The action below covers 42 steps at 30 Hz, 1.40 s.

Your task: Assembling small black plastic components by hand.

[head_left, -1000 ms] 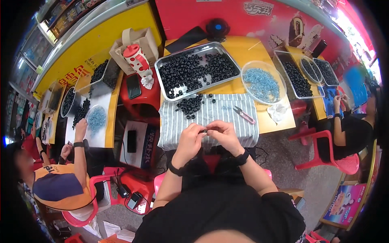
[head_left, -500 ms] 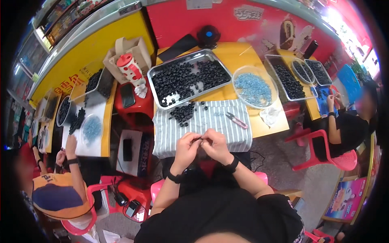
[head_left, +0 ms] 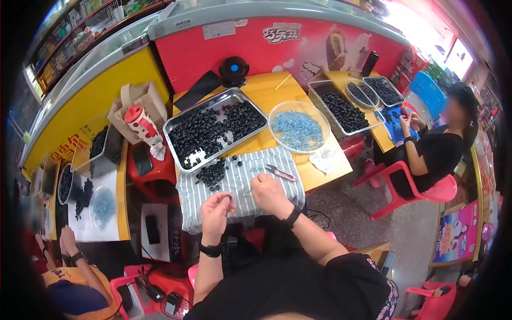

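Note:
My left hand (head_left: 215,209) is closed, pinching a small black ring-shaped piece (head_left: 228,197) between thumb and fingertips above the front of a grey-and-white striped cloth (head_left: 242,188). To its right, my right hand (head_left: 269,193) is closed over the cloth, its fingertips just below a few tiny blue pieces (head_left: 256,167); whether they grip anything is hidden. Pink-handled thread snips (head_left: 281,173) lie beside that hand. A loose heap of black ring-shaped pieces (head_left: 212,173) rests on the cloth, in front of a metal tray (head_left: 172,158) full of the same pieces.
A round clear tub (head_left: 326,127) of tiny blue pieces and a crumpled tissue (head_left: 322,160) are on the yellow table at right. A small fan (head_left: 233,71) stands behind the tray. Co-workers sit at tables on both sides. A red stool (head_left: 143,178) bears a phone and a spotted cup.
My hands, together half a second ago, have parted. The left keeps a black piece; the right has moved forward to the tiny blue pieces. The whole view has shifted.

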{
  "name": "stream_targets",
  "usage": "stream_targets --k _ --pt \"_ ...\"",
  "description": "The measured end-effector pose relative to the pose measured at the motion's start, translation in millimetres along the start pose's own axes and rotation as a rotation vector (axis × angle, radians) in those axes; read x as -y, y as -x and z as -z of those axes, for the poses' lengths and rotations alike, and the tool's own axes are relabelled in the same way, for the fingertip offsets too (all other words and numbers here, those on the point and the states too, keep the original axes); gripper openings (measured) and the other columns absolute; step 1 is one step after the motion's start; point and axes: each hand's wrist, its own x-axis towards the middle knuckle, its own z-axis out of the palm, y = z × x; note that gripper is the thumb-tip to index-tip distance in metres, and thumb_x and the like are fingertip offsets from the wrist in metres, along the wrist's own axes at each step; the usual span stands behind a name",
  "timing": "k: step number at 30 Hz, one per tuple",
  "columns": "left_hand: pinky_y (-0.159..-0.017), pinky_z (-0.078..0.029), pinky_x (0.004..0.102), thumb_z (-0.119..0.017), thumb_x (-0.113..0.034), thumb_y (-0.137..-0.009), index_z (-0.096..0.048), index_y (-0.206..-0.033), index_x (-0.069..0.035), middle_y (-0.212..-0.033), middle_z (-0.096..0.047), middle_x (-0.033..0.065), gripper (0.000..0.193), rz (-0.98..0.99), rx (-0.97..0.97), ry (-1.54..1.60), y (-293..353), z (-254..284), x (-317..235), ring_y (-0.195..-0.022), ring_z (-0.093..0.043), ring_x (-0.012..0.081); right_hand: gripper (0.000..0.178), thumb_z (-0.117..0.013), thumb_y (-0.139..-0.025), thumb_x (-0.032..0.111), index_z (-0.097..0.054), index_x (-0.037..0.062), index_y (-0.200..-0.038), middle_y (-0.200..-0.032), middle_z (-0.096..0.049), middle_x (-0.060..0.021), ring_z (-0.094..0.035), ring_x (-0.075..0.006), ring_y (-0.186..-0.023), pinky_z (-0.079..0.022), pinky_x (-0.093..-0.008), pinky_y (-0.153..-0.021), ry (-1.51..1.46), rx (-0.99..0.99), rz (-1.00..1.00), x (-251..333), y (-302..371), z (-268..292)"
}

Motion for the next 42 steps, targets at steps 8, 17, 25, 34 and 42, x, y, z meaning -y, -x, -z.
stream_targets --k 8,17,25,34,42 --pt "-0.073 -0.051 0.0259 -0.058 -0.007 -0.094 -0.061 -0.109 0.001 -0.097 -0.066 0.0100 0.018 0.034 0.121 0.261 -10 15 14 -0.082 -0.064 0.0161 0.004 -0.059 -0.078 0.006 -0.060 0.0036 -0.081 -0.081 -0.057 -0.0169 -0.059 -0.0381 -0.073 -0.046 -0.0479 -0.063 -0.139 -0.026 -0.170 -17 0 10" --pt "-0.071 -0.052 0.0256 -0.058 -0.004 -0.093 -0.061 -0.110 0.003 -0.096 -0.066 0.0096 0.018 0.033 0.135 0.296 -14 18 15 -0.080 -0.065 0.0159 0.008 -0.060 -0.077 0.005 -0.065 0.0051 -0.084 -0.082 -0.054 -0.0148 -0.059 -0.0353 -0.078 -0.048 -0.0443 -0.066 -0.150 0.028 -0.059 9 -27 5" --pt "-0.072 -0.052 0.0253 -0.058 -0.004 -0.093 -0.062 -0.111 0.002 -0.097 -0.066 0.0090 0.019 0.024 0.132 0.277 -12 17 16 -0.081 -0.064 0.0156 0.005 -0.058 -0.080 0.007 -0.061 0.0026 -0.078 -0.079 -0.055 -0.0135 -0.059 -0.0325 -0.071 -0.048 -0.0423 -0.060 -0.024 0.111 0.015 11 -25 -11" --pt "-0.074 -0.053 0.0276 -0.058 -0.001 -0.092 -0.063 -0.112 0.004 -0.097 -0.068 0.0102 0.021 0.015 0.152 0.261 -12 18 21 -0.081 -0.065 0.0161 0.005 -0.066 -0.080 -0.002 -0.062 -0.0022 -0.082 -0.075 -0.061 -0.0062 -0.057 -0.0094 -0.061 -0.044 -0.0247 -0.053 -0.929 0.127 -0.183 35 -8 3" --pt "-0.071 -0.053 0.0257 -0.060 0.000 -0.091 -0.064 -0.111 0.004 -0.097 -0.068 0.0101 0.021 0.068 0.257 0.224 -10 22 11 -0.078 -0.064 0.0146 0.010 -0.070 -0.079 0.001 -0.061 -0.0020 -0.080 -0.069 -0.060 -0.0052 -0.054 -0.0062 -0.059 -0.041 -0.0222 -0.052 -1.046 0.169 -0.193 41 -8 -3"
